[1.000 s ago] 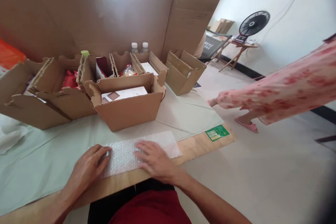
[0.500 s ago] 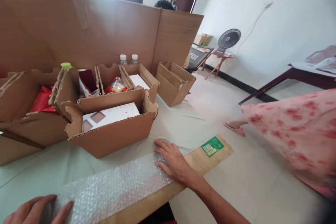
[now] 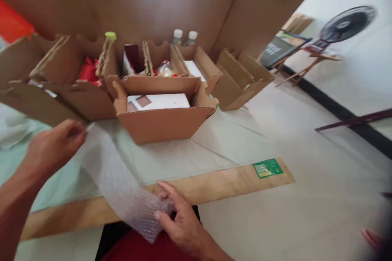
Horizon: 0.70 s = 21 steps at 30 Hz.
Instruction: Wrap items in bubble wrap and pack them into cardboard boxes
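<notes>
A sheet of bubble wrap (image 3: 118,181) is lifted off the table and stretched between my two hands. My left hand (image 3: 53,147) pinches its upper end near the left cardboard boxes. Its lower end is gripped by my right hand (image 3: 177,216) at the table's front edge, over my red-clothed lap. Just behind the wrap stands an open cardboard box (image 3: 163,120) with a white carton (image 3: 159,101) inside.
Several more open cardboard boxes (image 3: 241,79) with red packets and bottles (image 3: 183,36) stand along a tall cardboard wall. The table (image 3: 214,183) has a pale green cover, a wooden edge and a green sticker (image 3: 268,168). A fan (image 3: 346,24) stands far right.
The bubble wrap lay flat on the table under my hands; now both hands have lifted it, left end high, right end low. The person in the floral dress has left the view.
</notes>
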Each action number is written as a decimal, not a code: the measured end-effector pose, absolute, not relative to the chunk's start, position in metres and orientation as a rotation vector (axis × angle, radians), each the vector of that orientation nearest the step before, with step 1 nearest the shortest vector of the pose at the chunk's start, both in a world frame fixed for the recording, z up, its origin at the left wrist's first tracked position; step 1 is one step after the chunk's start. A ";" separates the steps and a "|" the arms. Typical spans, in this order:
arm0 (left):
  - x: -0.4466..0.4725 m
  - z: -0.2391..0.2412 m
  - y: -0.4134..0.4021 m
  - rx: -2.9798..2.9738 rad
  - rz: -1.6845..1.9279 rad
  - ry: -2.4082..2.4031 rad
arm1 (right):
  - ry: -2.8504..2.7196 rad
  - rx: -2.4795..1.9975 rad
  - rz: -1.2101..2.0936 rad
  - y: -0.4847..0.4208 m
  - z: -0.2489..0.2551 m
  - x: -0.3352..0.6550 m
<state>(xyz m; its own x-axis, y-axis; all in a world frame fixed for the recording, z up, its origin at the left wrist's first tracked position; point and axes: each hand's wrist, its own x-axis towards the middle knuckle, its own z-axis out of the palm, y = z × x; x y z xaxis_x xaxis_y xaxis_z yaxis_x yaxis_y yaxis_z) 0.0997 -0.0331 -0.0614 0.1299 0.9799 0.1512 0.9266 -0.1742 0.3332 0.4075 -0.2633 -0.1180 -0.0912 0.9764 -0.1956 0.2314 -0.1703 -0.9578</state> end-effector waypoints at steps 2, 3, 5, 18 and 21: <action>0.125 -0.049 -0.009 2.420 0.338 1.792 | -1.346 -1.371 1.420 -0.263 -0.121 0.387; 0.137 -0.049 0.000 2.452 0.317 1.742 | -1.364 -1.342 1.432 -0.262 -0.121 0.381; 0.155 -0.059 0.013 2.493 0.301 1.675 | -1.464 -1.317 1.396 -0.259 -0.119 0.376; 0.107 -0.083 -0.043 2.593 0.684 1.483 | -2.230 -1.138 0.738 -0.247 -0.115 0.376; 0.082 -0.084 -0.104 2.532 0.694 1.269 | -2.496 -0.992 0.640 -0.234 -0.116 0.374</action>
